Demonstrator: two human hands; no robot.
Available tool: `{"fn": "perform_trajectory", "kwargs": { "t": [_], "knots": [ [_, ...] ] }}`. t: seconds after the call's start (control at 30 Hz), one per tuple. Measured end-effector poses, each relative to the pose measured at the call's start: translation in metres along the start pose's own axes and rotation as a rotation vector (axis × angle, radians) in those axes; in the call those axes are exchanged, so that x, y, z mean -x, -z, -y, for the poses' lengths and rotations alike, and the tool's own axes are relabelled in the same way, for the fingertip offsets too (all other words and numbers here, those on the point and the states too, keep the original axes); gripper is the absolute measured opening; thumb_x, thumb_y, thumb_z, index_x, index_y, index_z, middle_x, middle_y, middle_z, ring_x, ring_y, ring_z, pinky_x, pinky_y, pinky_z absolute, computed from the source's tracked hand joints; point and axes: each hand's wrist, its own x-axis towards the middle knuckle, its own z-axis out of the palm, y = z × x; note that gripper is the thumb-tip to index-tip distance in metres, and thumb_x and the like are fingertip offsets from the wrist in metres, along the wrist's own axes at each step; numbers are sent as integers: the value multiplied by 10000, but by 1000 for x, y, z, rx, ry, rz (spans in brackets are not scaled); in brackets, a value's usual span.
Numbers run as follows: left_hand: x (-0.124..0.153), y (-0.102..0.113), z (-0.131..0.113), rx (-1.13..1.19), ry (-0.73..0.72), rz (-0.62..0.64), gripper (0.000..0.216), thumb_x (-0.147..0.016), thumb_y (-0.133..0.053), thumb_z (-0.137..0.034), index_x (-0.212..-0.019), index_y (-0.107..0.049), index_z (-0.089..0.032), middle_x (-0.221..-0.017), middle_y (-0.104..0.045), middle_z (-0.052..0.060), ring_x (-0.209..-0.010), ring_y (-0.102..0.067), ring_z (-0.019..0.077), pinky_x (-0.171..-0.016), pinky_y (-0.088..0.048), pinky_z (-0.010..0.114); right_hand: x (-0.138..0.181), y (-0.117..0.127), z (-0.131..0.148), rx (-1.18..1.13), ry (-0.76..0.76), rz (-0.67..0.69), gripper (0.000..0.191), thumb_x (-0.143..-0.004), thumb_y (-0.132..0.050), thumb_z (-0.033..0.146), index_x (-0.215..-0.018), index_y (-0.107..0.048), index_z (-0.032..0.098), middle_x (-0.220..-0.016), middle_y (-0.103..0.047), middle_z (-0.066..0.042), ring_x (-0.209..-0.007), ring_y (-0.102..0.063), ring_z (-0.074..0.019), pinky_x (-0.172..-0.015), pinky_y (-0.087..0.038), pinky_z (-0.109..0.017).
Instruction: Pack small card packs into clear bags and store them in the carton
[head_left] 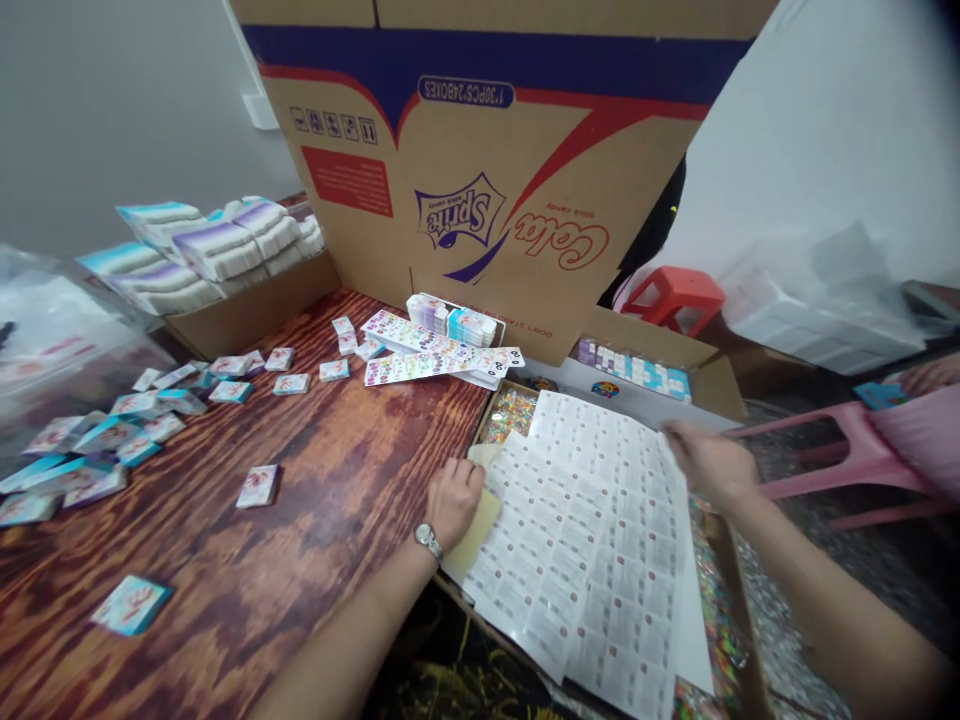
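White sheets of small printed labels [555, 530] overlap across an open carton [739, 610] filled with small colourful pieces. My left hand [454, 500], with a wristwatch [428, 541], is closed at the sheets' left edge. Its curled fingers rest over a yellowish sheet [474, 530]; what they pinch is hidden. At the upper right edge of the label sheets, my right hand [709, 460] is closed, slightly blurred, its fingertips at the paper's border. Colourful sticker strips [427, 365] lie on the table beyond my left hand, beside a tray of small boxes [469, 325].
Small blue, purple and white boxes [139, 430] are scattered across the wooden table [322, 560]. A large printed carton [480, 130] stands at the back. Packed boxes [225, 240] are stacked at left. A red stool [675, 298] and a pink chair [832, 450] with a person stand right.
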Motion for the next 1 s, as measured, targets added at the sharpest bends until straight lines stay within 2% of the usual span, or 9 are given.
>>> {"fn": "perform_trajectory", "kwargs": {
  "t": [0.03,0.17,0.27,0.37,0.5,0.67,0.77,0.87,1.0],
  "knots": [
    [4,-1,-4,14,-36,-6,199,-909,-385,-172,-926,-580,-202,-938,-597,59,-913,-506,201,-769,-416,317,-5,-6,27,-33,48,40,230,-868,-529,394,-956,-670,235,-793,-689,-59,-697,-639,-205,-626,-482,-306],
    [20,-3,-16,88,-96,-49,217,-898,-365,-127,-875,-564,-209,-855,-604,42,-839,-535,169,-768,-428,292,-10,-31,145,-539,575,279,303,-933,-377,338,-1050,-632,224,-1046,-673,-45,-950,-617,-165,-852,-451,-280],
    [29,2,-10,160,-37,-110,218,-888,-352,-118,-875,-544,-221,-774,-607,18,-748,-570,134,-688,-438,241,-10,-54,200,-568,790,525,312,-941,-369,367,-977,-653,242,-997,-680,-11,-949,-609,-155,-857,-442,-272],
    [37,22,12,229,161,-237,186,-907,-320,-173,-900,-502,-213,-713,-594,3,-640,-577,119,-601,-433,225,-13,-75,211,-484,770,622,375,-965,-297,354,-945,-655,244,-954,-684,2,-903,-619,-152,-818,-455,-273],
    [65,65,66,311,460,-425,178,-933,-301,-312,-896,-442,-211,-647,-553,-37,-545,-563,107,-548,-441,222,-17,-90,194,-421,706,565,386,-968,-258,310,-1019,-631,225,-1003,-674,-27,-956,-604,-166,-857,-447,-307],
    [151,99,138,267,803,-590,233,-919,-349,-385,-866,-471,-194,-692,-553,-26,-547,-550,114,-525,-459,253,-25,-88,187,-239,591,427,262,-896,-411,259,-1034,-627,201,-1028,-652,-110,-943,-606,-239,-832,-457,-392],
    [213,101,161,160,1006,-631,235,-905,-447,-378,-905,-532,-159,-766,-573,-7,-633,-553,111,-598,-477,275,-20,-73,225,-104,615,306,277,-845,-444,161,-1035,-638,215,-946,-664,-123,-873,-620,-265,-791,-466,-424],
    [258,96,167,86,1151,-629,252,-894,-493,-377,-961,-556,-142,-807,-584,1,-653,-558,104,-621,-490,281,17,-45,302,-390,953,178,367,-859,-413,156,-1176,-578,237,-1159,-594,-117,-1030,-558,-247,-882,-440,-392],
    [287,90,166,45,1194,-616,269,-893,-500,-370,-1018,-555,-139,-885,-605,22,-729,-592,123,-665,-512,305,100,-20,414,-638,1536,364,255,-921,-436,275,-1115,-597,240,-1056,-626,-64,-976,-547,-187,-869,-443,-314]
  ]
}}
